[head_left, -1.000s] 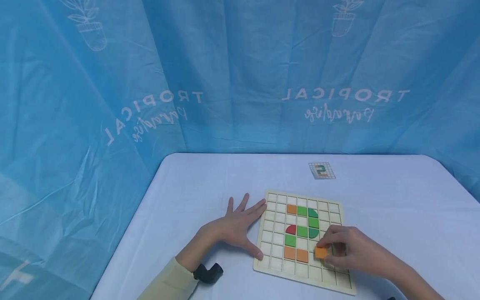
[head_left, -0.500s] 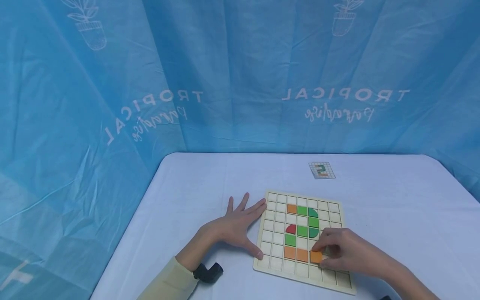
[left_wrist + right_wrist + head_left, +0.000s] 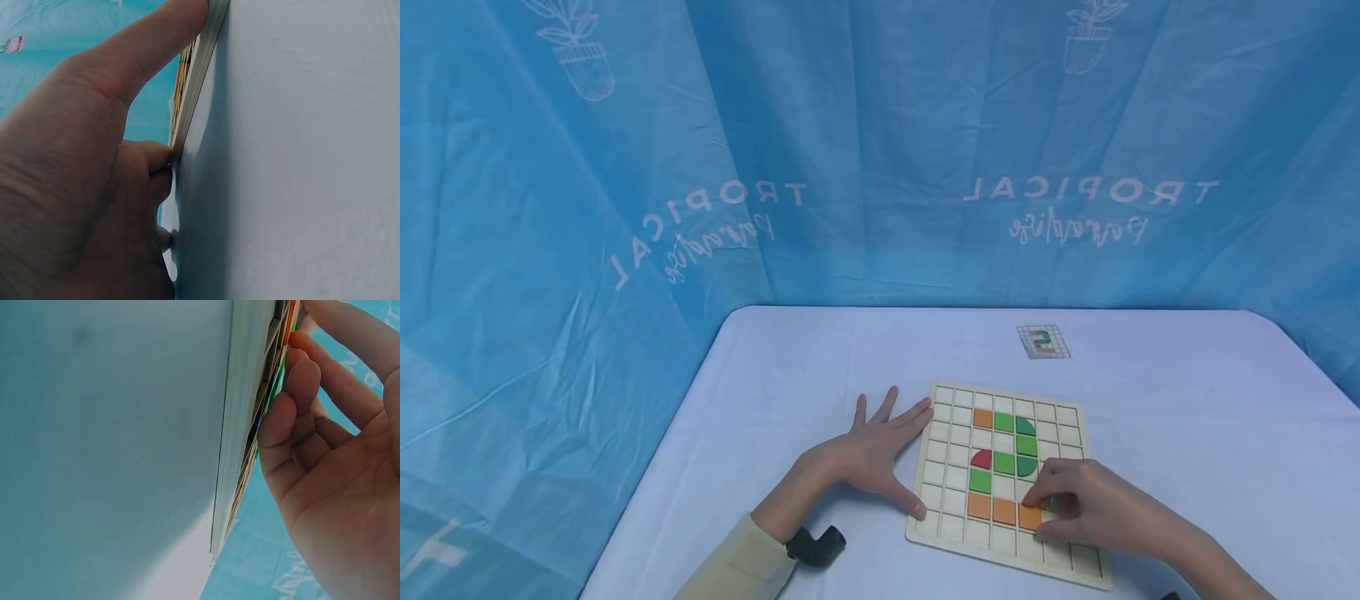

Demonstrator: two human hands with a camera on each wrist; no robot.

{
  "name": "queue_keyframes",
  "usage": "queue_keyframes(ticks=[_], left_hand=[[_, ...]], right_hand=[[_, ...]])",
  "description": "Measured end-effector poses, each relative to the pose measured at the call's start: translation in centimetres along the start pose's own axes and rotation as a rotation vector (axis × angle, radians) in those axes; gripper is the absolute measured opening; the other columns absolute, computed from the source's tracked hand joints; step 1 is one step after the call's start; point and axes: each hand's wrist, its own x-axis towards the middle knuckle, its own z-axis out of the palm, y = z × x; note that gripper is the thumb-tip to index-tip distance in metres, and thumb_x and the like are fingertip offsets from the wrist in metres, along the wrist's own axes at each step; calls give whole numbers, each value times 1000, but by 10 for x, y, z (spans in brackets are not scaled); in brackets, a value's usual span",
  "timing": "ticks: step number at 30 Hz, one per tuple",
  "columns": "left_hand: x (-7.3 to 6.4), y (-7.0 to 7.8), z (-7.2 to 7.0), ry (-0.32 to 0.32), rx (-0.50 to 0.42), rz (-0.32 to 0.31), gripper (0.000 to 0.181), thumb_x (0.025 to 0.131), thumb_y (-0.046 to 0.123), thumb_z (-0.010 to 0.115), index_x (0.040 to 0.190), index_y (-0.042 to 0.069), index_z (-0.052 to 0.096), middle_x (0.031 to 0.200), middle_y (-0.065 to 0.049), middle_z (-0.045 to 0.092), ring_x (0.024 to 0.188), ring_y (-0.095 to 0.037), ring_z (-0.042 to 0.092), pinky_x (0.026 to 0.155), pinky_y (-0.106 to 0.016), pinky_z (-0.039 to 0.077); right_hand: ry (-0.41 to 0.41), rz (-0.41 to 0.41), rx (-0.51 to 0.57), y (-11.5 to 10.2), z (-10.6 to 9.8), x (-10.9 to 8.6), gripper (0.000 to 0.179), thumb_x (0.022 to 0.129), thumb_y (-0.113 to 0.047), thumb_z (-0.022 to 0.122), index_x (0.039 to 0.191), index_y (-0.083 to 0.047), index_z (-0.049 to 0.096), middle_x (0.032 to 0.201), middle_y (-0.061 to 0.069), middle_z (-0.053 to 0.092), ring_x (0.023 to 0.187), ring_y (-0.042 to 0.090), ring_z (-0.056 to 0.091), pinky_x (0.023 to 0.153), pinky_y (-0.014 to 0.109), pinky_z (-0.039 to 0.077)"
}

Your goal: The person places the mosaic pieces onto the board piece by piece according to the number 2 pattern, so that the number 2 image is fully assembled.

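A pale wooden grid board (image 3: pixel 952 527) lies on the white table. Square and quarter-round tiles in orange, green and red fill some of its cells. Between its thumb and index finger, my right hand (image 3: pixel 1090 504) pinches an orange square tile (image 3: pixel 1030 517), which sits level in a cell at the right end of an orange row. In the right wrist view, the other fingers of the right hand (image 3: pixel 337 450) curl close over the board. Spread wide, my left hand (image 3: pixel 872 454) rests at the board's left edge, thumb and fingertips touching it; the left wrist view shows the board's side edge (image 3: pixel 197 81).
Beyond the board lies a small card (image 3: pixel 1043 342) printed with a coloured grid pattern. A black curved object (image 3: pixel 817 547) is at the left wrist. Blue curtains (image 3: pixel 910 150) hang behind and to the left of the white tablecloth (image 3: pixel 805 367).
My right hand has moved slightly left and down with the orange tile, which went from tilted above the board to flat in the cell beside the other orange tiles. The left hand stays still.
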Motion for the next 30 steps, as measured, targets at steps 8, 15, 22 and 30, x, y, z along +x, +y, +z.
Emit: queue_keyframes(ticks=[8, 15, 22, 30], left_hand=[[0, 2, -1, -2, -7, -1, 130, 55, 86, 64, 156, 27, 7, 159, 16, -6, 142, -30, -18, 104, -63, -16], [0, 1, 0, -1, -4, -6, 130, 55, 86, 64, 156, 27, 7, 159, 17, -6, 143, -29, -18, 104, -63, -16], [-1, 1, -2, 2, 0, -13, 131, 54, 86, 65, 156, 28, 6, 159, 16, -5, 143, -29, -18, 105, -62, -16], [0, -1, 0, -4, -25, 1, 132, 54, 87, 63, 156, 28, 6, 159, 16, -5, 143, -28, -18, 104, -62, -17]], right_hand=[[70, -31, -2, 3, 0, -6, 18, 84, -41, 73, 99, -32, 73, 93, -16, 60, 70, 4, 53, 59, 20, 47], [74, 49, 11, 10, -9, -21, 23, 88, -43, 68, 106, -28, 71, 91, -16, 59, 71, 4, 52, 58, 21, 45], [162, 110, -57, 21, -22, -36, 25, 89, -41, 68, 108, -25, 69, 88, -17, 57, 73, 2, 52, 60, 22, 46], [224, 199, -151, 36, -32, -51, 30, 86, -42, 71, 110, -24, 68, 96, -17, 60, 75, -1, 53, 64, 25, 49]])
